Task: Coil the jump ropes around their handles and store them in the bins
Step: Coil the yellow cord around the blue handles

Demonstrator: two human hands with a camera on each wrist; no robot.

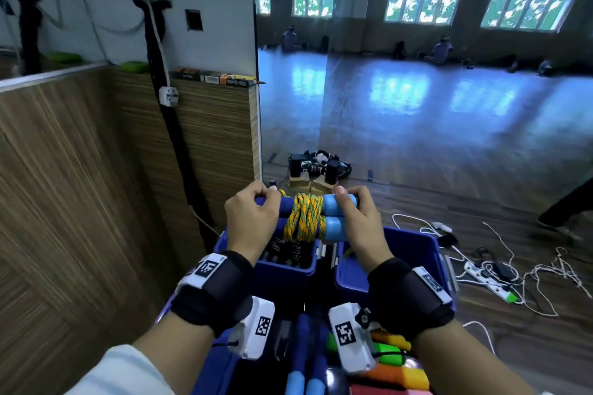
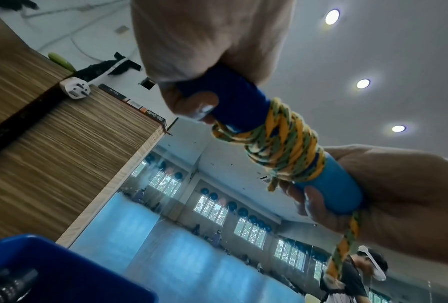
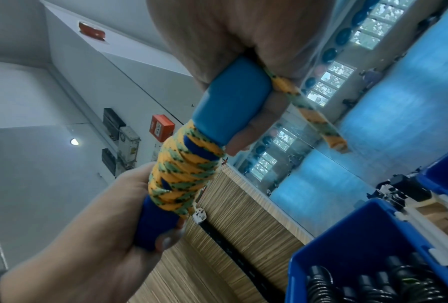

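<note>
Left hand point(image 1: 253, 218): fingers clenched round the dark-blue end of the handles point(image 1: 337, 215), thumb pressing near the first turns of the coil.
Right hand point(image 1: 356, 221): fingers clenched round the light-blue end; in the right wrist view they also trap the rope where it leaves the coil.
Jump rope point(image 1: 305, 218): yellow-green cord wound across both handles at mid-length, held in the air above the two blue bins.
Loose tail point(image 3: 318, 121): a short free end sticks out past the right fingers, not tucked under any turn.
Left bin point(image 1: 282, 269): already holds dark coiled ropes.
Right bin point(image 1: 417, 253): contents mostly hidden by the right wrist.
Risk, unwinding: the untucked tail can slip once the right fingers let go, and the outer turns then slacken.
Risk, handle spread: the two handles lie side by side, bound only by the cord; a slack coil lets them slide apart.
Risk, snagging: a trailing tail can catch on the bin rim during lowering.
</note>
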